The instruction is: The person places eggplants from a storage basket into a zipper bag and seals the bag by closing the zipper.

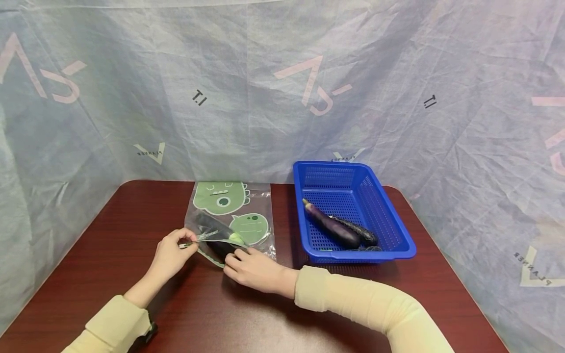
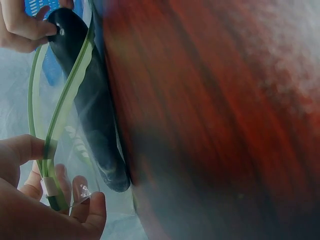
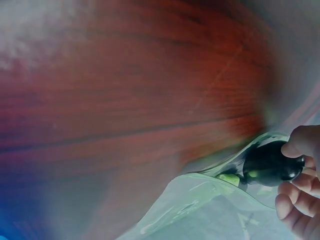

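A clear zip bag (image 1: 260,196) with green cartoon prints lies on the table, its green-edged mouth toward me. With thumb and fingers, my left hand (image 1: 175,251) pinches the left corner of the mouth, beside the white slider (image 2: 50,186). A dark eggplant (image 2: 92,105) extends through the mouth into the bag. My right hand (image 1: 256,268) grips its rounded near end at the opening, thumb on one side and fingers on the other. Through the film, another dark shape (image 1: 209,225) shows, and a pale green stem end (image 3: 230,178) sits beside the held eggplant.
A blue perforated basket (image 1: 399,228) stands at the right of the dark red table (image 1: 247,323). Inside lie a purple eggplant (image 1: 331,225) and a darker, wrinkled-looking long vegetable (image 1: 359,230). Grey printed cloth (image 1: 247,98) hangs behind and along both sides.
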Demonstrator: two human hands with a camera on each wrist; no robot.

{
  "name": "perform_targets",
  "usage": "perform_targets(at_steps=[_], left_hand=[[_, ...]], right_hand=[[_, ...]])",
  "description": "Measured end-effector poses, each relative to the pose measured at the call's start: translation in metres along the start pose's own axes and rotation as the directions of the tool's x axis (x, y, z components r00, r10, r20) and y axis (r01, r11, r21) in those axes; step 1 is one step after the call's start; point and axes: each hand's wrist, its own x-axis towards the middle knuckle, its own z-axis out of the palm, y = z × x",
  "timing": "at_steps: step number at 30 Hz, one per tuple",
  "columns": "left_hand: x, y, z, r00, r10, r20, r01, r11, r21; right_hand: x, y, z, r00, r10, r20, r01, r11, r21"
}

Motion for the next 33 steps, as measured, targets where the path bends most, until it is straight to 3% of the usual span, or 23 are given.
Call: perform_targets(at_steps=[22,33], left_hand=[[0.0,0.004,0.0,1.0,-0.004,0.003,0.004,1.0,-0.016],[0.001,0.004,0.001,1.0,-0.007,0.012,0.007,1.0,-0.016]], right_hand=[[0.021,-0.001,0.011,0.996,0.09,0.025,-0.088,0.993,-0.082],[0.027,0.0,0.022,0.994,0.105,-0.022,-0.107,0.989,-0.103]])
